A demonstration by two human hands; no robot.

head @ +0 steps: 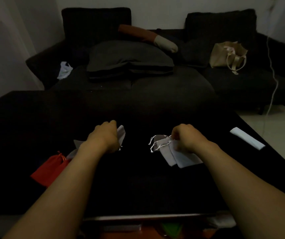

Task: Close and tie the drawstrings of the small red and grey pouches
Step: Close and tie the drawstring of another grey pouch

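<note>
The black table (138, 178) filled my dim view. At eight o'clock lay a red pouch (49, 169), part-hidden by the forearm. My left hand (104, 135) was curled shut on a grey pouch (121, 134) at eleven o'clock; my right hand (184, 137) pinched the strings of two stacked grey pouches (178, 155) at one o'clock — well apart. Beyond, at twelve, a dark sofa (155, 94) held a beige tote (227, 55).
</note>
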